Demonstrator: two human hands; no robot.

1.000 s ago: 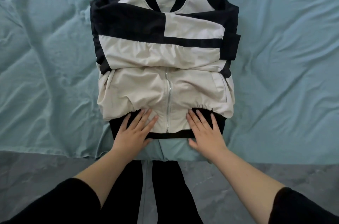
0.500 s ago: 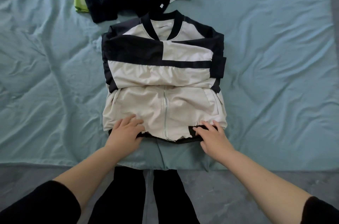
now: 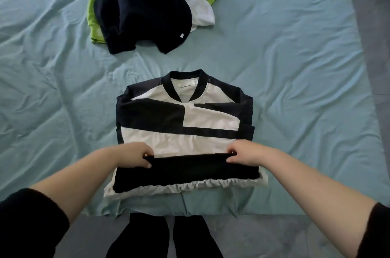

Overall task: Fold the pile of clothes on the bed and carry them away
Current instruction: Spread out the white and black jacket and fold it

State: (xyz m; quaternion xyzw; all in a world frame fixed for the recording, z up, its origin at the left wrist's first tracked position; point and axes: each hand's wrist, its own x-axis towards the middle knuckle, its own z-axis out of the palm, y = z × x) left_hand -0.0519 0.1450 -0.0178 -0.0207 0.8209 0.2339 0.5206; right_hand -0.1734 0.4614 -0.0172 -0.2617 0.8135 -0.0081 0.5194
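Both hands were on the cream-and-black zip-up jacket (image 3: 183, 122), which lay flat on the bed's wrinkled pale teal sheet (image 3: 295, 67), close to the near edge, with its sleeves crossed over the chest. The left hand (image 3: 135, 157) pinched one end of the black ribbed hem band (image 3: 185, 171), fingers curled round it. The right hand (image 3: 242, 154) pinched the other end the same way, and between them the band stood turned up off the sheet, the gathered cream edge showing underneath. Here was the danger as I read it: the two grips sat only at the corners, so the middle of the band could sag, and the fold could land crooked if one hand ran ahead of the other. The fabric looked thin and slippery, and carrying the lower half up over the chest might nudge those crossed sleeves out of place and spoil the neat shape. With the jacket so near the bed's edge, a tug toward the body could slide it off toward the grey floor (image 3: 274, 236). Beyond it, well apart, the heap of black, lime green and white garments (image 3: 143, 12) lay unfolded, so by my reckoning most of the job was not yet done.
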